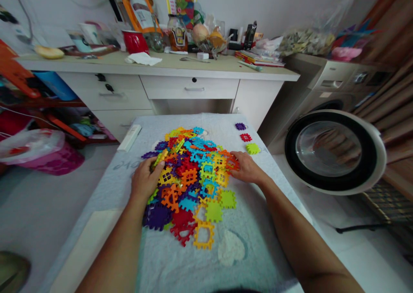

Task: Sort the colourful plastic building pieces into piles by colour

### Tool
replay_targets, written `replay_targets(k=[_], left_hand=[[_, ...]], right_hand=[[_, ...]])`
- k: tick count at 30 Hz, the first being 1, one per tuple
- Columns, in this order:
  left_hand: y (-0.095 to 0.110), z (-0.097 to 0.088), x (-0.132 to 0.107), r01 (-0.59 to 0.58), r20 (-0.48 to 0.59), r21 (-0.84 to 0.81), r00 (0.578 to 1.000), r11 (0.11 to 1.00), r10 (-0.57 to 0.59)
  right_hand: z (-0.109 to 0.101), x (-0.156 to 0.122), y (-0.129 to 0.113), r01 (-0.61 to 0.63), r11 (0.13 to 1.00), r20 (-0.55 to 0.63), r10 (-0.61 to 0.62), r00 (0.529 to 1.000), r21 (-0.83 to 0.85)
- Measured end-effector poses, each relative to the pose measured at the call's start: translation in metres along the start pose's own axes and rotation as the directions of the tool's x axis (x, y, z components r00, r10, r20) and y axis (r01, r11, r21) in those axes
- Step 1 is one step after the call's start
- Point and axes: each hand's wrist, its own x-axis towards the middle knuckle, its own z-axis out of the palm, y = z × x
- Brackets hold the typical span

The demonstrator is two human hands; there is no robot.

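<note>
A long white desk (pixel 193 71) runs along the back wall, its top crowded with jars, a red mug (pixel 135 41) and papers. To the right stands a washing machine (pixel 335 82) with its round door (pixel 335 151) swung open towards the room. In front of the desk is a low table covered with a pale blue towel (pixel 258 241), and this is where the person is working.

In the middle of the towel lies a heap of colourful plastic interlocking tiles (pixel 193 172), orange, yellow, blue, purple, red and green, spread loosely and overlapping. The heap sits squarely between the two hands. The left hand (pixel 146 181) rests palm down on the heap's left edge, with its fingers spread over yellow and orange pieces and nothing gripped. The right hand (pixel 247 167) lies palm down on the heap's right edge, its fingers stretched flat onto an orange piece, also not clasped around anything.

A white remote control (pixel 129 138) lies near the towel's left edge, beyond the left hand. Just past the right hand, three single tiles sit apart from the heap in a short row: a green tile (pixel 252 148) nearest, then a red tile (pixel 245 137), then a purple tile (pixel 240 126) farthest away.
</note>
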Motion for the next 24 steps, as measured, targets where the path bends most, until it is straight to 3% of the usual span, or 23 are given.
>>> replay_targets(k=[3,8,11,19,24], left_hand=[[0.002,-0.001,-0.001,0.007,-0.003,-0.003,1.0,1.0,-0.007],[0.003,-0.001,-0.001,0.003,0.002,-0.011,1.0,1.0,-0.003],[0.002,0.0,-0.001,-0.019,-0.001,-0.017,1.0,1.0,0.019],[-0.001,0.001,0.001,-0.026,-0.011,-0.005,1.0,1.0,0.026],[-0.002,0.002,0.001,-0.016,0.004,-0.001,1.0,1.0,0.016]], right_hand=[[-0.015,-0.001,0.007,-0.05,0.996,-0.019,0.052,0.998,0.079],[-0.048,-0.01,0.028,-0.116,0.986,0.094,0.105,0.99,0.122],[-0.056,-0.022,0.043,-0.175,0.964,0.105,0.156,0.982,0.201],[-0.03,-0.053,0.068,-0.479,0.803,0.001,0.512,0.859,0.354],[-0.016,-0.053,0.074,-0.557,0.824,-0.174,0.567,0.805,0.104]])
